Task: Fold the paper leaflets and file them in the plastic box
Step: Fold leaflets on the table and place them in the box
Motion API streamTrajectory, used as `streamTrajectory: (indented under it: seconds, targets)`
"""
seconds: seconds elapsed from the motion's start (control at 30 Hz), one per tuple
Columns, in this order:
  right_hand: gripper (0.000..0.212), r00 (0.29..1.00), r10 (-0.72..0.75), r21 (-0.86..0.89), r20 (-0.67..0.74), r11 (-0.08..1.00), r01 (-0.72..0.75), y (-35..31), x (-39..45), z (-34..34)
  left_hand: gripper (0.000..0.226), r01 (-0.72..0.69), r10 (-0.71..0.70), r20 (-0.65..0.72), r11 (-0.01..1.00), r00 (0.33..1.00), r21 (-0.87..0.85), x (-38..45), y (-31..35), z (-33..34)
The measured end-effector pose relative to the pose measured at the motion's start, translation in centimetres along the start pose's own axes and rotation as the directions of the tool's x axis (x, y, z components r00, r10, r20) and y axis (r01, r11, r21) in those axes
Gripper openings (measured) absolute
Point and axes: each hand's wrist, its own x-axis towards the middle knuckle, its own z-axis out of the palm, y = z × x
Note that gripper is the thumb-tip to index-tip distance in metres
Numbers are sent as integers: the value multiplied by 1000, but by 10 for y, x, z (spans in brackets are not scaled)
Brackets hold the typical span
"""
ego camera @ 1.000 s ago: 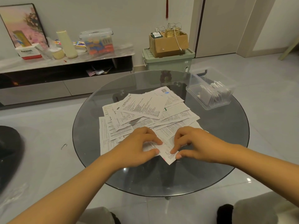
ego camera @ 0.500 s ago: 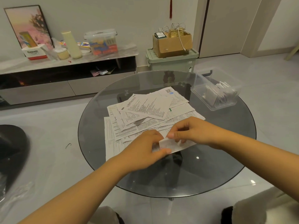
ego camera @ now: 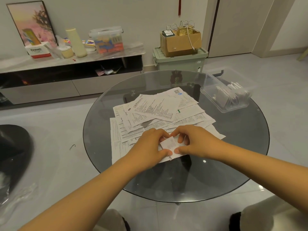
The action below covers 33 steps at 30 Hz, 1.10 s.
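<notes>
Once the strip had been doubled over smaller, both the left hand and right hand pinched the folded leaflet (nearly ready for the plastic box).

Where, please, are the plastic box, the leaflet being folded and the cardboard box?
plastic box [ego camera: 210, 95]: head view, on its near left rim.
leaflet [ego camera: 168, 144]: head view, on the printed face between both hands.
cardboard box [ego camera: 180, 43]: head view, on its front wall.
</notes>
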Motion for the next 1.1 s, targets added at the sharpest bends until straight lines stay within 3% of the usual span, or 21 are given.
streamTrajectory:
  seconds: [0.17,0.33,0.5,0.73,0.93,1.1]
  targets:
    - [42,1000,-2,-38,3,999,3,-2,-3,-2,44,72,-72,2,993,997,-94,2,5,-3]
    - [10,998,55,104,16,993,-57,-1,-3,-9,33,157,-164,4,941,987,-301,10,11,-9]
    - [7,989,146,376,-32,919,-123,3,0,-28,26,261,-233,125,763,964,-592,24,25,-24]
    - [7,930,214,589,-300,808,4,9,8,-64,23,230,-242,108,565,964,-792,65,54,-42]
    - [12,834,278,662,-476,738,132,27,18,-100,24,166,-155,90,596,984,-786,116,86,-54]
    - [13,804,288,621,-521,774,125,53,25,-130,25,123,-84,91,648,992,-752,157,111,-52]
